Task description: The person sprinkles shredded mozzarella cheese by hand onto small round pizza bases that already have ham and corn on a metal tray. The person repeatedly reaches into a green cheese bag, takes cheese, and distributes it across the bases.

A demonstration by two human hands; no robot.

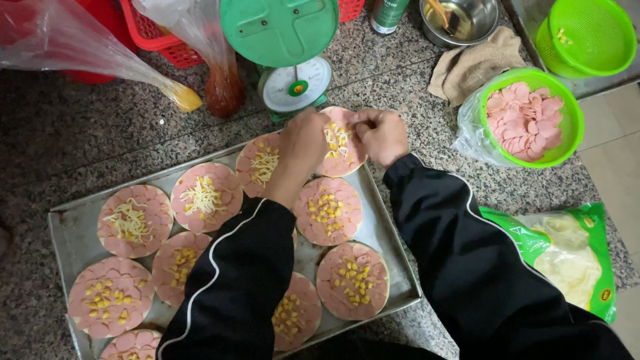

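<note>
Left hand [305, 139] and right hand [381, 133], fingers pinched on shredded cheese [337, 139], over top pizza base [341, 143]. Cheese looks light, loose; base soft, floppy—support from beneath.

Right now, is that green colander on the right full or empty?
Roughly full: the green colander, lined with a clear bag, holds a heap of pink sausage slices reaching near its rim.

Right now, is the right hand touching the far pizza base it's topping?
Cannot tell. In the head view the right hand overlaps the edge of the far pizza base, but its fingertips are hidden, so contact isn't plain.
</note>
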